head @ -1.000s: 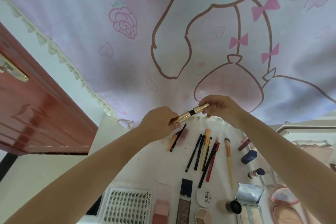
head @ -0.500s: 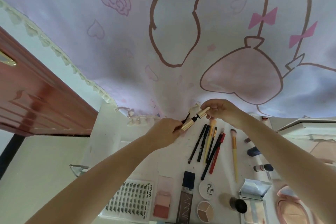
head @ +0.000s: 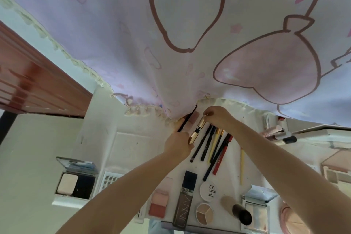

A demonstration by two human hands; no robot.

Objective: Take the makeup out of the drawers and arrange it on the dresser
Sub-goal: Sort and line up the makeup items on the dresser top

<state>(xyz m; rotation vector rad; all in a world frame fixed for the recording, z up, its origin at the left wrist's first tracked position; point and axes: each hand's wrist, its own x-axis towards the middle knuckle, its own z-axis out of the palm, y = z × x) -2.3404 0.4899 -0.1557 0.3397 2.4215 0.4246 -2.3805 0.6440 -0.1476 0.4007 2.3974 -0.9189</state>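
Both hands work over the far edge of the dresser top [head: 133, 148], just below the hem of the pink printed curtain [head: 190, 24]. The left hand [head: 177, 145] is curled round the lower end of a gold tube [head: 197, 130] with a black middle band. The right hand [head: 216, 118] pinches the tube's upper end with bent fingertips. The tube lies tilted, low near the dresser top; contact with it cannot be told.

Just beside the tube, toward the right edge, a row of pencils and brushes [head: 210, 148] lies fanned. A slim black stick [head: 187, 120] lies at the curtain hem, beside the left hand.

Along the near edge: a blush compact [head: 158, 204], a dark foundation tube [head: 185, 199], a round white pot [head: 208, 191] and a round three-shade palette [head: 204, 213]. An open powder compact [head: 76, 180] sits near the left edge.
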